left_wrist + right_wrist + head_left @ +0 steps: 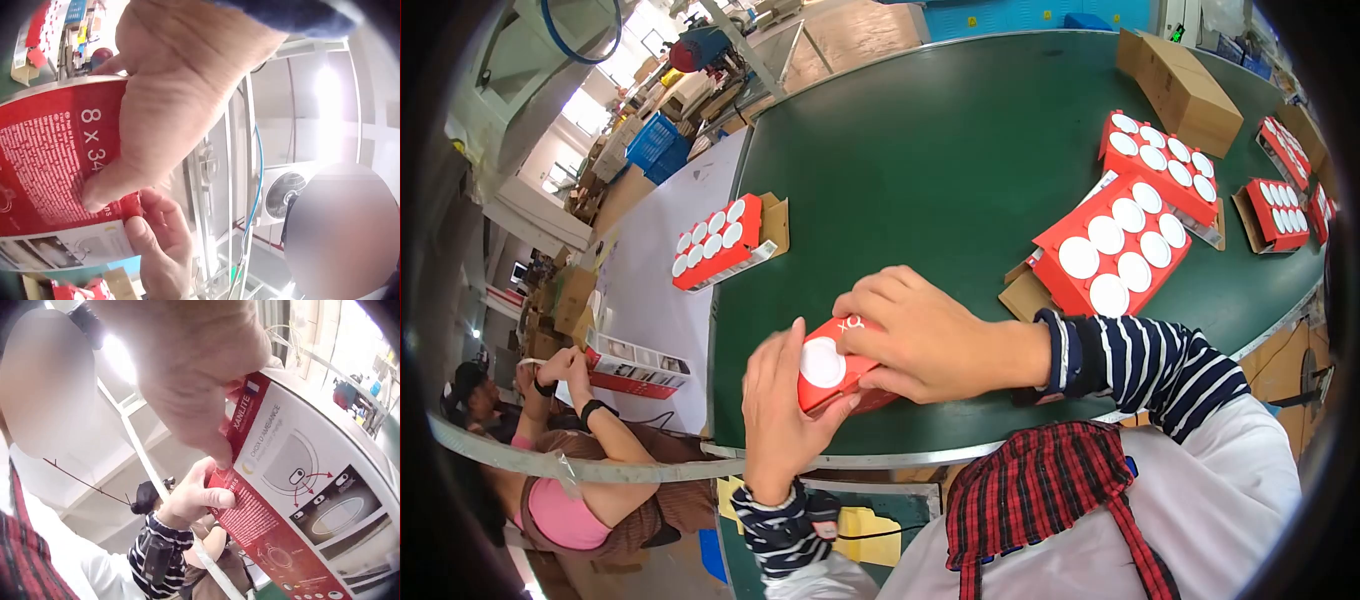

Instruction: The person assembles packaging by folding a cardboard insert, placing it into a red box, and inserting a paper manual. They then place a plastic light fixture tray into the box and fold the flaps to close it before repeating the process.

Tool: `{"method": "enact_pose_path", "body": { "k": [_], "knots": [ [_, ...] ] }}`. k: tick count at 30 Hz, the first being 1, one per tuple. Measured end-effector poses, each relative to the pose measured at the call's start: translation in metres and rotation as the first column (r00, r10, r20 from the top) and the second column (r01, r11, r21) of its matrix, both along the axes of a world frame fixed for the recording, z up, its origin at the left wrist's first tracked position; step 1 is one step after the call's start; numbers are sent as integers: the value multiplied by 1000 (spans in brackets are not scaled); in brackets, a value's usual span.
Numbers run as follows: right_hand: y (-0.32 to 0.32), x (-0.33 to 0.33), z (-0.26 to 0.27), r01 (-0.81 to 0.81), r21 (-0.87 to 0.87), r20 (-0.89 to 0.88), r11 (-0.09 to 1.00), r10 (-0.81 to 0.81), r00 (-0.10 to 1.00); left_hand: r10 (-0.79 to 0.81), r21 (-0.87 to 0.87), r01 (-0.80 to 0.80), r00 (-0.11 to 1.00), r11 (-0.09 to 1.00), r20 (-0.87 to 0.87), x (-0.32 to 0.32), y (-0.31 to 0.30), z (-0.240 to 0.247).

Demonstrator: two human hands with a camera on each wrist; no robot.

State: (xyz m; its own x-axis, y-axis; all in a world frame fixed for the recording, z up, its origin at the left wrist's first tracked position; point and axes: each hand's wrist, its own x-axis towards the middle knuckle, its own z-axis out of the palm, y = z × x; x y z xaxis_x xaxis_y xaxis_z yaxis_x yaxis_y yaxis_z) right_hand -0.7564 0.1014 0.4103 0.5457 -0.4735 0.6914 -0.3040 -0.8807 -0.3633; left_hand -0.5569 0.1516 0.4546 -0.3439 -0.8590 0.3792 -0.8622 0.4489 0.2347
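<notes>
A red box (832, 373) with a white round disc on its face is held up over the near edge of the green table (940, 150). My left hand (783, 405) grips its left end, the thumb pressed on the printed red side (44, 162). From the right, my right hand (920, 335) curls its fingers over the top edge. In the right wrist view the right hand's fingers (206, 394) pinch the box (287, 506) at its red-and-white corner, and the left hand (194, 497) holds it lower down. The right hand's fingertips (153, 234) show below the box in the left wrist view.
Open red trays of white discs lie on the table: one at the left (720, 240), two at the right (1115, 245) (1165, 160), more at the far right (1280, 210). A cardboard carton (1185, 90) stands at the back. Another person (570, 440) sits lower left holding a box (635, 365).
</notes>
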Motion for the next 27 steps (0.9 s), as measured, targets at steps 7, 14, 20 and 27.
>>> {"method": "enact_pose_path", "body": {
  "k": [7, 14, 20, 27],
  "knots": [
    [36, -72, -20, 67, -32, 58, 997, -65, 996, -107, -44, 111, 990, 993, 91, -4, -38, 9],
    [109, -173, -133, 90, 768, -154, 635, 46, 987, 6, -472, 108, 972, 875, 233, -4, -204, -116],
    [186, -246, -177, 315, 939, -241, 140, -387, 890, 280, -362, -158, 906, 919, 317, -7, -315, -210],
    [146, -373, -203, 554, 832, -216, 23, -907, 362, -148, 509, 351, 906, 786, -396, -157, -195, -237]
  ]
}}
